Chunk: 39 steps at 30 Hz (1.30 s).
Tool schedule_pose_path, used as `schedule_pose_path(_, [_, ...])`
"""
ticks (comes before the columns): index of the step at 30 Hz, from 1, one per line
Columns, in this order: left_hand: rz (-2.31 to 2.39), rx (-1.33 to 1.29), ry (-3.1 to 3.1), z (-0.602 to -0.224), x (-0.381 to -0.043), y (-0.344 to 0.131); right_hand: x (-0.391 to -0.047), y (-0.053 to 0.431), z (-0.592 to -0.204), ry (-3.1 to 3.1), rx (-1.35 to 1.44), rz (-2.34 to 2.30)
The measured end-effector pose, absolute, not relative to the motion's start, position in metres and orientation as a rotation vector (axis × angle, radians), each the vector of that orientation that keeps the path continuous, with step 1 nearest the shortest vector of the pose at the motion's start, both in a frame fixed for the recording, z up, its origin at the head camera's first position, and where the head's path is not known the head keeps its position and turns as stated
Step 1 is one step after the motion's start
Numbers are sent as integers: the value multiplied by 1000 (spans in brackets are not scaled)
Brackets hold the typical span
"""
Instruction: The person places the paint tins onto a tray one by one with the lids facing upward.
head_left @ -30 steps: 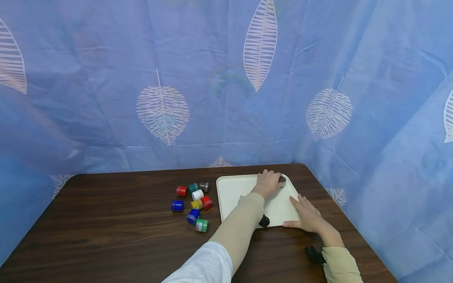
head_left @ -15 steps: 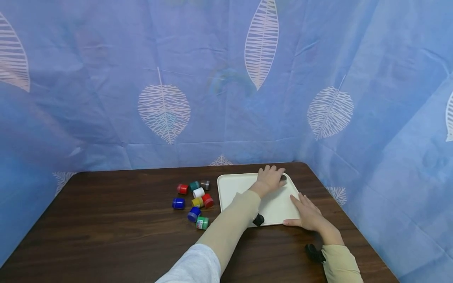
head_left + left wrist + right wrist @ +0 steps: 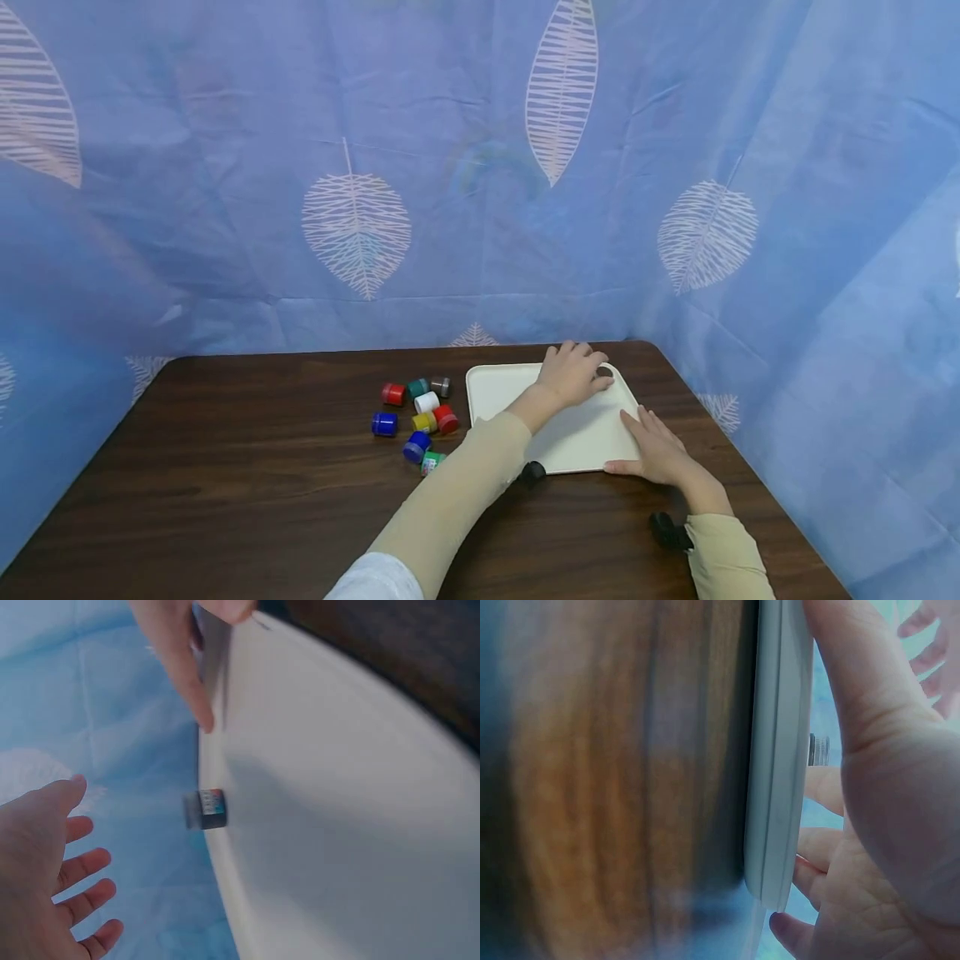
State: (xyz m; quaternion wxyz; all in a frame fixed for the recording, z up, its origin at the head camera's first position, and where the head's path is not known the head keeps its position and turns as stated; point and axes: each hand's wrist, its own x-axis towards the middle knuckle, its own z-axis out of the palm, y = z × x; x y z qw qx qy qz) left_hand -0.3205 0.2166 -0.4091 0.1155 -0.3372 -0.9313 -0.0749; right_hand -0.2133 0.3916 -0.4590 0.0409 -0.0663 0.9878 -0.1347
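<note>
A small dark paint jar [image 3: 212, 808] stands upright on the white tray [image 3: 510, 380], by the far right corner. My left hand [image 3: 573, 375] hovers beside the jar; in the left wrist view its spread fingers [image 3: 88, 864] are clear of it. At the near right corner of the tray rests my right hand [image 3: 656, 450]. Its thumb [image 3: 866, 667] lies along the near rim, while the other fingers stretch along the right side. The right wrist view shows the jar's ridged lid [image 3: 820, 749] beyond the rim.
Left of the tray lies a loose cluster of paint jars: two red, two blue, a yellow jar [image 3: 424, 422], a white jar [image 3: 427, 402], a teal, a brown and a green jar [image 3: 432, 462] partly behind the left forearm. A blue leaf-print curtain [image 3: 480, 208] hangs behind the wooden table [image 3: 225, 467].
The left hand has let go of the dark jar, and its fingers have lifted and spread apart. The left forearm has drawn slightly leftward. The right hand stays on the tray corner.
</note>
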Motion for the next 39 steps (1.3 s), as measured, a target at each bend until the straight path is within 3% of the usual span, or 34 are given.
schedule_pose_path(12, [-215, -1053, -2529, -397, -279, 160, -218, 391, -462, 3056, -223, -375])
schedule_pose_path(39, [-234, -1170, -2528, -416, -237, 29, -219, 395, -466, 3049, -193, -341])
